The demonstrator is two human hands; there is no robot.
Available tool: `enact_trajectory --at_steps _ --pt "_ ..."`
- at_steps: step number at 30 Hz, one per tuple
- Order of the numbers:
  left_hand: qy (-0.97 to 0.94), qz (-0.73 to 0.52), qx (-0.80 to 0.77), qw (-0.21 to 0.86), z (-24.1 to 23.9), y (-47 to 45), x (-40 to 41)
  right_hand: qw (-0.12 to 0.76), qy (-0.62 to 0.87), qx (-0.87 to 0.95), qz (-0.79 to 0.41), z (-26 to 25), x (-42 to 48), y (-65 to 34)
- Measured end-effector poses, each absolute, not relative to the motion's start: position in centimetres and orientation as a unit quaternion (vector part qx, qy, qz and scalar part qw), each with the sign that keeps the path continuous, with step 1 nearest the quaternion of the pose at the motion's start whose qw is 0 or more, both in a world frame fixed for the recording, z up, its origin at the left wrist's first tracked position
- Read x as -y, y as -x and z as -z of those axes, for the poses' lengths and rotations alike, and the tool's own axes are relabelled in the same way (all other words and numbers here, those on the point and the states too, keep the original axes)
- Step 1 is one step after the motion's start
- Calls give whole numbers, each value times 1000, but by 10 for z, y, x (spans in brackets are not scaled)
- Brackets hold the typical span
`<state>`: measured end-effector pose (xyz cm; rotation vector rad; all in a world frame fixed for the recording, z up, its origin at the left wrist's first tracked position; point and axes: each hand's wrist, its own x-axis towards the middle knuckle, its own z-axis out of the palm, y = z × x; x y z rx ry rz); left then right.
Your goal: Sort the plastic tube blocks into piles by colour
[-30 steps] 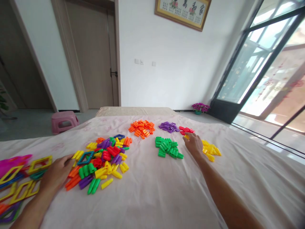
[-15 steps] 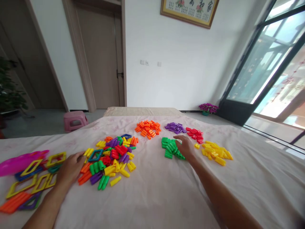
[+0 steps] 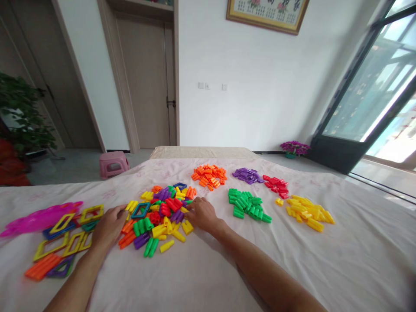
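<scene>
A mixed pile of plastic tube-shaped building pieces (image 3: pixel 159 219) in red, yellow, green, purple and orange lies on the cloth in front of me. My left hand (image 3: pixel 109 225) rests at its left edge, fingers loosely bent beside some yellow pieces (image 3: pixel 131 206); no piece shows in its grip. At the pile's right side, my right hand (image 3: pixel 202 214) reaches in with fingertips at the pieces and thumb apart from the fingers. A blue square frame (image 3: pixel 141 210) lies on top of the pile. To the right sits a heap of green pieces (image 3: pixel 247 204).
Single-colour heaps lie farther off: orange (image 3: pixel 209 176), purple (image 3: pixel 248 175), red (image 3: pixel 276 186) and yellow (image 3: pixel 308 211). On the left are yellow square frames (image 3: pixel 52 246), orange pieces (image 3: pixel 43 266) and a magenta plastic item (image 3: pixel 42 219). A pink stool (image 3: pixel 113 164) stands beyond the table.
My right hand has moved left from the green heap to the right side of the mixed pile. My left hand stays beside the pile. The whole view has shifted slightly.
</scene>
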<state>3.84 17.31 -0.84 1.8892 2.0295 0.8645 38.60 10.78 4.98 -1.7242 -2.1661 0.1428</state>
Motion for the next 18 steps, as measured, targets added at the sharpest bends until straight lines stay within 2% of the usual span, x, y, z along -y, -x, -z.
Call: enact_trajectory --at_steps 6,10,13,18 --pt "-649 -296 -690 122 7 -39 -172 234 605 757 -79 -37 -104 -382" --pt "-640 -300 -694 134 6 -40 -172 306 593 738 -103 -31 -111 -393" --pt "-639 -297 -696 138 5 -41 -172 423 591 668 -163 -33 -124 -414" --pt "-638 -308 -693 134 6 -41 -171 637 549 427 -334 -51 -139 -460"
